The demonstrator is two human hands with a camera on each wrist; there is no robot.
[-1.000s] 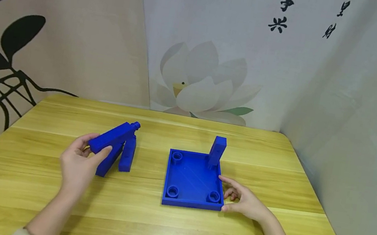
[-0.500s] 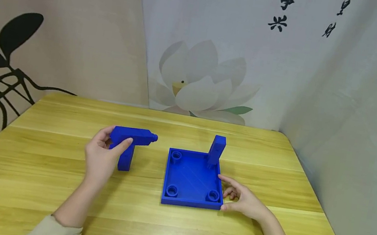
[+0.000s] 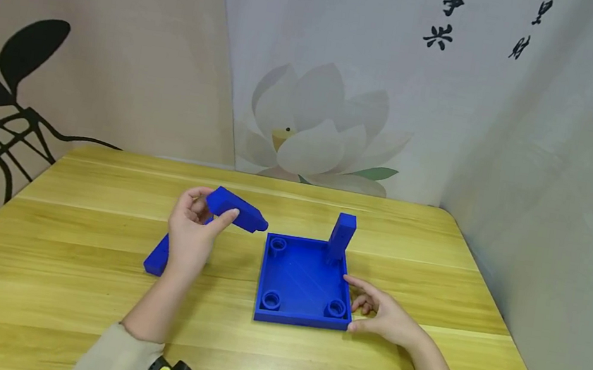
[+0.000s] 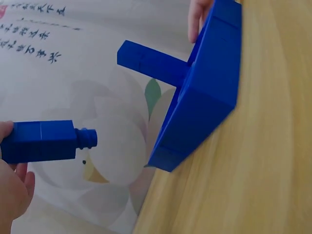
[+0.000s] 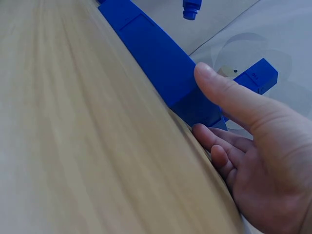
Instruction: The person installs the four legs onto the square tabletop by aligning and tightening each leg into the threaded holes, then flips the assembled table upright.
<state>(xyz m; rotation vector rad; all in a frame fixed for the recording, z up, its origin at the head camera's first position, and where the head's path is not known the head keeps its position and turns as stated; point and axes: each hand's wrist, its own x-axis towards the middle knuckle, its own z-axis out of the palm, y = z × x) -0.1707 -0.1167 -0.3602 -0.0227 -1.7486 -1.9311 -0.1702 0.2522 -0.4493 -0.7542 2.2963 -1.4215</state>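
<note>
My left hand pinches a blue square leg between thumb and fingers, above the table. The leg tilts, its threaded end pointing right toward a blue square tabletop with raised rims. At the tabletop's back right corner, another blue leg stands upright. Threaded round sockets show at the other corners, such as the front left socket. My right hand touches the tabletop's right side, index finger extended along it and thumb at the front corner. Its other fingers are bent.
A loose blue leg lies on the wooden table, partly hidden by my left hand. A sliver of another blue piece shows behind that hand. A printed curtain hangs behind the table.
My left hand has carried the leg rightward from the loose legs toward the tabletop, swinging its threaded end from up-right to slightly down. My right hand and the tabletop stay put.
</note>
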